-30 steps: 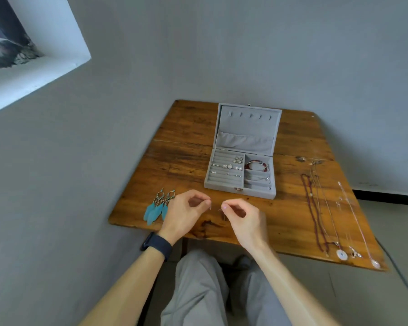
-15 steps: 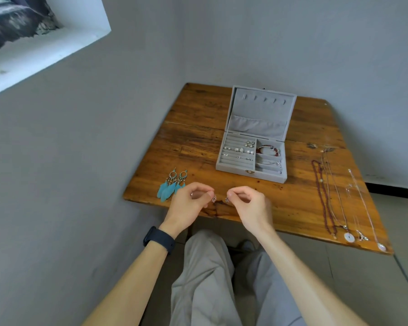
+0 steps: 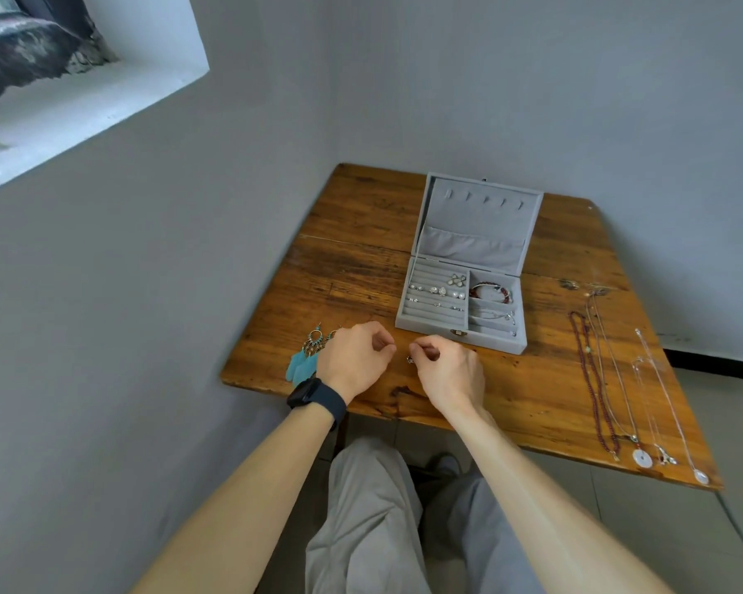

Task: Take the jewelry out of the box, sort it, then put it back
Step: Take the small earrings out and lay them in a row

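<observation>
Pinching earring (image 3: 409,359) still, right hand (image 3: 451,375)

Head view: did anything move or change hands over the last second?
Almost nothing. The right hand keeps pinching a tiny dark piece opposite the left hand, whose fingertips stay pinched too; both remain at the front edge of the table. The open jewelry box, feather earrings and necklaces lie where they were; only the camera shifted.

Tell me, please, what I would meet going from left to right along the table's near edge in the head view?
feather earrings → left hand → right hand, pinching a stud → bead necklace → disc pendant → small charm → last pendant
</observation>
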